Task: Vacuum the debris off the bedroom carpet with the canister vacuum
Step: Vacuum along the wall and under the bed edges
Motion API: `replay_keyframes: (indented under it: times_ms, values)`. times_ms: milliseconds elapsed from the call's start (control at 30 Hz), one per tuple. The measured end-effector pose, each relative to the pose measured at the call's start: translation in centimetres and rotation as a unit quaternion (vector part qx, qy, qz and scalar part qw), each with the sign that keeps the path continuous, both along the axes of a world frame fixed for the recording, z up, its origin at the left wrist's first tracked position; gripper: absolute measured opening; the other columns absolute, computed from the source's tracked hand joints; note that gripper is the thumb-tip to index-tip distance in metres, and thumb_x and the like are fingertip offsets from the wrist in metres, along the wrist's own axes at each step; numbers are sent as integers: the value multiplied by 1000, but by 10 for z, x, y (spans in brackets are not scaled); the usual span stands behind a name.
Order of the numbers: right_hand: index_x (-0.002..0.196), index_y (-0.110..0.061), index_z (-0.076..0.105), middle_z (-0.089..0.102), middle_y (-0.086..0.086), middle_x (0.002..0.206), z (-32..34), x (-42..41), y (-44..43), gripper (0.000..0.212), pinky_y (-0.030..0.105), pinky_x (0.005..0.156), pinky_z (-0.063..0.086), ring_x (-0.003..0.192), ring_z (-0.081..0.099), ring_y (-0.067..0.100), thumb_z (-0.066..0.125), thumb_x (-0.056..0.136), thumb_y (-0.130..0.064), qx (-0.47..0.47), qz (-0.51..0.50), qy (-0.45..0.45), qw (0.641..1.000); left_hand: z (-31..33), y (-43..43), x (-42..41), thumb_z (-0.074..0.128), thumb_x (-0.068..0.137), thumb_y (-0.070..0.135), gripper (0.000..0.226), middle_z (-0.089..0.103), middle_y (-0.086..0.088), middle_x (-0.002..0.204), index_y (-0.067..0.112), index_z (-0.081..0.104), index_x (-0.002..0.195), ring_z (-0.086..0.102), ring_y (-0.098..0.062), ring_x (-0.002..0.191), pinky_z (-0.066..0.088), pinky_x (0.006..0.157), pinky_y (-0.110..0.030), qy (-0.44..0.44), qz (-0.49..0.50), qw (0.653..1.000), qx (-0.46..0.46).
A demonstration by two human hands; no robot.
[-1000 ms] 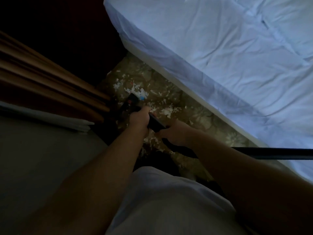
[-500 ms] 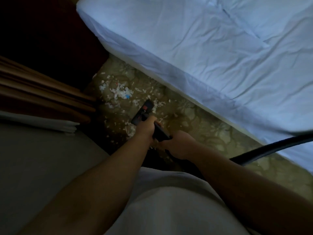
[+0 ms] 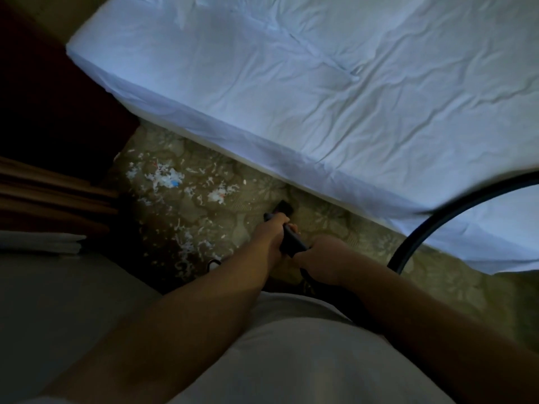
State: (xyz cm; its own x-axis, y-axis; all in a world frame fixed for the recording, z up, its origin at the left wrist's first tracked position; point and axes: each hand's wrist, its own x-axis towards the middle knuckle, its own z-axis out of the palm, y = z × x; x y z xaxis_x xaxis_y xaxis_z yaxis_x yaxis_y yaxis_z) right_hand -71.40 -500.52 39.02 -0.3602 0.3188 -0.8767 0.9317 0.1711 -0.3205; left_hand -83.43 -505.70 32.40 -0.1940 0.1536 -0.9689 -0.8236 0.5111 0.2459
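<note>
Both hands clenched round the black plastic vacuum wand (image 3: 292, 242) — left hand (image 3: 269, 233) forward, right hand (image 3: 322, 253) behind. Wand axis points away from body, nozzle (image 3: 282, 207) on patterned olive carpet (image 3: 335, 225). Remaining white shredded debris (image 3: 166, 179) lies left of nozzle — left hand's side.

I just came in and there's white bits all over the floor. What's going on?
A person is vacuuming the carpet beside the bed. Both hands grip the black vacuum wand, left hand in front, right hand behind. Its tip sits close to the bed's edge. White scraps lie on the carpet further left, not yet picked up.
</note>
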Motion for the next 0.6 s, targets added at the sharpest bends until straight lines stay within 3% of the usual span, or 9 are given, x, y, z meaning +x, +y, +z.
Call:
replay_keyframes:
  times_ms: [133, 200, 300, 600]
  values:
    - [94, -7, 69, 60, 7, 82, 4, -1, 3, 30, 28, 61, 43, 70, 56, 19, 63, 97, -36, -4, 14, 3, 1000, -2, 0, 3, 47, 104, 15, 32, 47, -7, 68, 8, 49, 74, 46, -21, 64, 42, 84, -38, 4, -5, 1000, 17]
    - [92, -8, 69, 61, 6, 79, 2, -9, 2, 30, 26, 57, 43, 67, 57, 18, 66, 95, -38, -1, 4, 2, 1000, -2, -2, -5, 48, 103, 14, 28, 48, -7, 68, 7, 51, 77, 47, -20, 64, 45, 82, -38, 7, 12, 999, 32]
    - [91, -9, 70, 62, 5, 76, 0, -34, -1, 32, 25, 56, 42, 64, 56, 16, 69, 92, -41, 2, 2, 1, 1000, -5, -9, -31, 51, 102, 13, 19, 51, -7, 68, 7, 52, 83, 50, -19, 63, 50, 69, -37, 15, 36, 998, 43]
    - [98, -11, 76, 70, 6, 84, -16, -207, -37, 35, 28, 61, 48, 69, 63, 16, 69, 93, -44, -5, 30, 4, 1000, -31, -50, -206, 54, 100, 13, 11, 57, -6, 64, 3, 54, 97, 55, -21, 62, 52, 64, -39, 36, 73, 996, 43]
